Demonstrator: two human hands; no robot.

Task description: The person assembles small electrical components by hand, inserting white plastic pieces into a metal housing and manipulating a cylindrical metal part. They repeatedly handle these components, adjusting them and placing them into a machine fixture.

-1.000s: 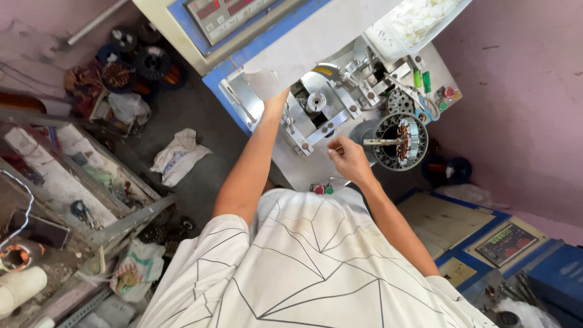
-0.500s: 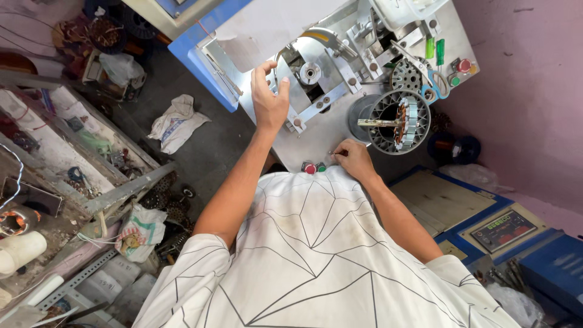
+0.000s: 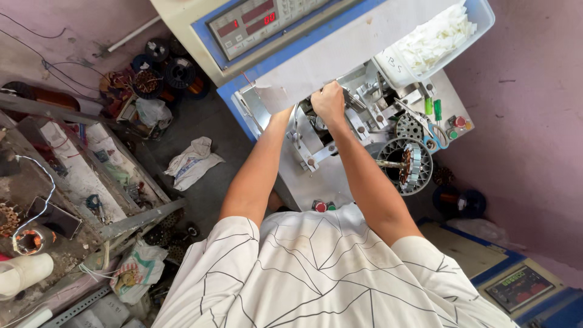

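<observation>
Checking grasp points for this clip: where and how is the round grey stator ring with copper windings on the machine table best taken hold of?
Grip the round grey stator ring with copper windings by its outer rim, coming from above and the right, probably with the right hand, now on the mechanism. It lies flat with the open bore upward, and a shaft sits across the middle, so the centre looks obstructed. The left hand is hidden.

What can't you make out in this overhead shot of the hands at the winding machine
Head view only:
- Left hand: hidden behind the right hand and the machine's grey panel; its grip cannot be told.
- What the right hand grips: covered by its own fist.
- White pieces in the plastic bin: too small to identify, and cut off by the top edge.
- Winding mechanism: partly blocked by both forearms.
</observation>
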